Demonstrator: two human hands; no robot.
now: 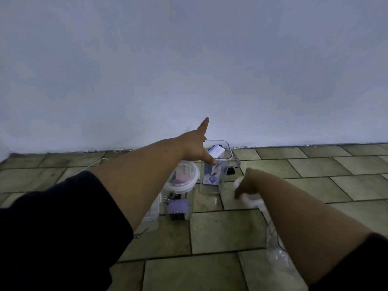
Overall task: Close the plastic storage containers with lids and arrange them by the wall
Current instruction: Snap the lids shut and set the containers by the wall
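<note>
A tall square clear container (218, 164) with small white boxes inside stands lidless on the tiled floor close to the wall (189, 70). My left hand (192, 144) reaches over its near rim, index finger stretched toward the wall and thumb down by the rim, holding nothing. To the right, my right hand (247, 183) grips a clear whitish lid (252, 201) low over the floor. A round container (185, 177) with its lid on sits atop a clear container (178, 207) of binder clips. Another clear container (152, 215) is half hidden under my left forearm.
A crumpled clear plastic bag (275, 250) lies under my right forearm. A small black object (231, 171) sits right of the square container. A white cable (94, 163) runs by the wall at the left. A small wire pin (141, 233) lies near my left sleeve.
</note>
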